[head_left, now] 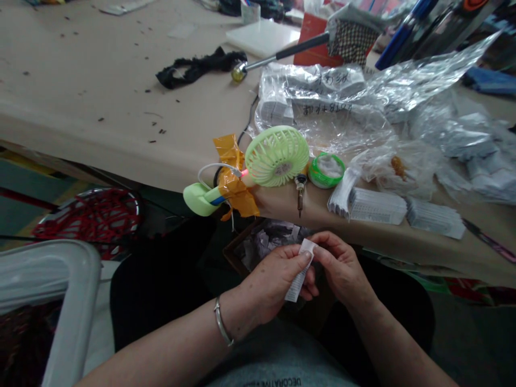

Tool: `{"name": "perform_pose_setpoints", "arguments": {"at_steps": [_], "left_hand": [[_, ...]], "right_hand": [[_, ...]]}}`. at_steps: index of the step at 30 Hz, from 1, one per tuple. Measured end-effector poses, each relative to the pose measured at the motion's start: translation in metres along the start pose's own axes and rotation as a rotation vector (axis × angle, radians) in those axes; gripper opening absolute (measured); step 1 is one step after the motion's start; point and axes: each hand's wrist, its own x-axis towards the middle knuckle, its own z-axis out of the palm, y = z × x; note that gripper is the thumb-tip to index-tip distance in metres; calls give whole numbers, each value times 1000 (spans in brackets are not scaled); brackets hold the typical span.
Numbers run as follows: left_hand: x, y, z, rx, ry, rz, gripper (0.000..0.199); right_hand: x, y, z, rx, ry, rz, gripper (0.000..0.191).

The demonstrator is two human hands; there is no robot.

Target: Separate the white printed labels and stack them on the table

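Observation:
A small white printed label (296, 284) is held over my lap, below the table's front edge. My left hand (278, 274), with a silver bracelet at the wrist, grips it between thumb and fingers. My right hand (338, 263) pinches the label's upper right corner. Under the hands stands a cardboard box (236, 255) with paper scraps in it. Stacks of similar printed labels (377, 206) lie on the table edge above my right hand, beside a green round tub (326, 170) with white stuff inside.
A green fan (277, 156) is taped to the table edge, with a pointed metal tool (300, 196) beside it. Clear plastic bags (342, 121), a screwdriver (262, 62) and black cloth (193, 69) lie behind. At the lower left stands a white bin (83, 301).

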Motion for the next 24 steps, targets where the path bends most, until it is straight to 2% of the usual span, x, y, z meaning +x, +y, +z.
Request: {"name": "perform_pose_setpoints", "arguments": {"at_steps": [2,4,6,8,12,14,19,24], "left_hand": [[0,0,-1,-10,7,20,25],[-1,1,-1,-17,23,24,23],[-1,1,-1,-13,29,15,19],[-2,2,-2,-3,8,4,21],[-4,1,-4,22,-69,-36,31],[-6,0,-5,33,-94,-56,32],[-7,0,-1,55,-38,-56,24],[-7,1,-1,79,-7,-33,28]], "right_hand": [[-3,-4,3,-123,67,-87,10],[-6,-9,6,-289,114,-210,22],[-6,-13,7,-373,87,-261,34],[-4,-16,6,-265,-24,-162,38],[4,-12,3,184,-373,217,47],[7,-9,2,322,-479,329,46],[11,-4,3,397,-441,345,25],[10,-2,5,351,-401,337,26]]}}
